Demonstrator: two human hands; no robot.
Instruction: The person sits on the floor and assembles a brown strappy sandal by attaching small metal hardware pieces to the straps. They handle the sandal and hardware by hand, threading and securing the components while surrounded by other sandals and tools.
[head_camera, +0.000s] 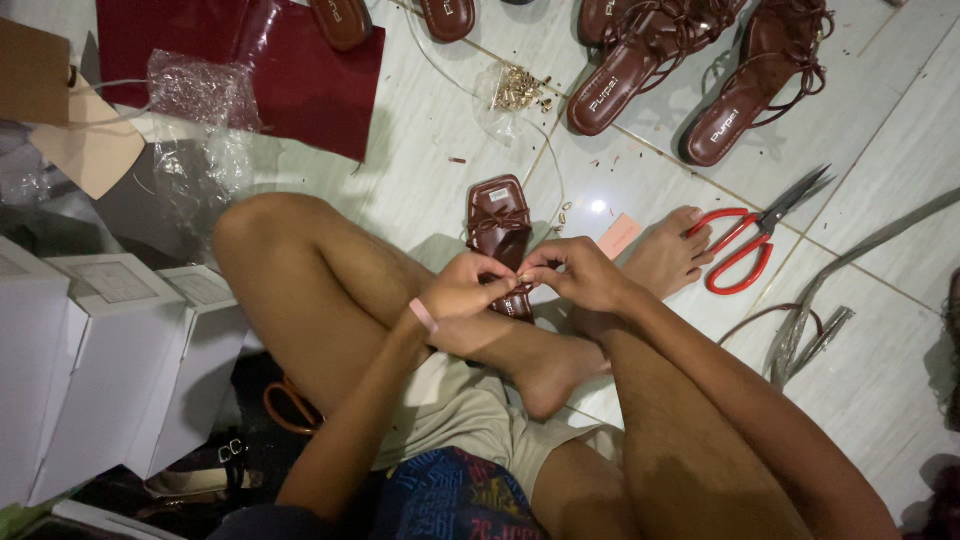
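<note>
A person sits cross-legged on a pale tiled floor (440, 150), both hands pinched on the strap end of a flat brown leather sandal with a bow strap (497, 222) resting against the shin: left hand (468, 287) and right hand (575, 275) each grasp it at the near end. Its long axis runs away from the body, toe pointing to the floor's far edge. With only a fingertip grip, the sandal could slip or the strap twist; red-handled scissors (752, 236) lie near the bare foot (668, 255).

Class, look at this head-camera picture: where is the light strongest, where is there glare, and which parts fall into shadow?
Head view: light is strongest on the tiled floor around the brown sandal; a small glare spot shines beside it; both hands, left hand and right hand, are lit and sharp; the white boxes and lower corners sink into shadow.
</note>
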